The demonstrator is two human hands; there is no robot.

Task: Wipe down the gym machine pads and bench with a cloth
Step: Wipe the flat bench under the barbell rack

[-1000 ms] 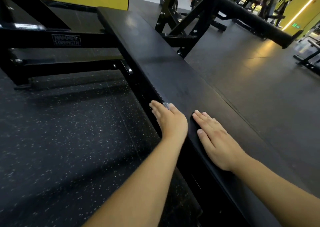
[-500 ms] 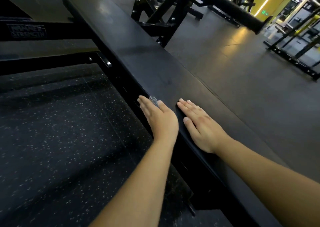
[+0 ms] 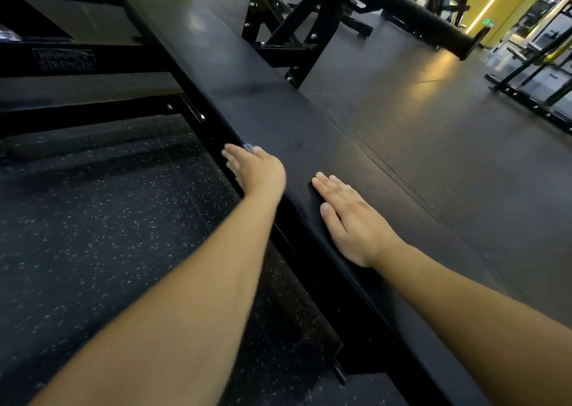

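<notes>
While the right hand (image 3: 351, 219) lies flat on the bench (image 3: 278, 120), the left hand (image 3: 258, 170) presses a cloth (image 3: 248, 148) against its edge.

A commercial gym: speckled black rubber flooring (image 3: 102, 226) at 8 o'clock, a long black padded bench (image 3: 266, 96) running toward 11, a bolted steel machine frame (image 3: 291, 37) at 12, a black foam roller pad (image 3: 414, 12) and yellow walls (image 3: 489, 6) toward 1
</notes>
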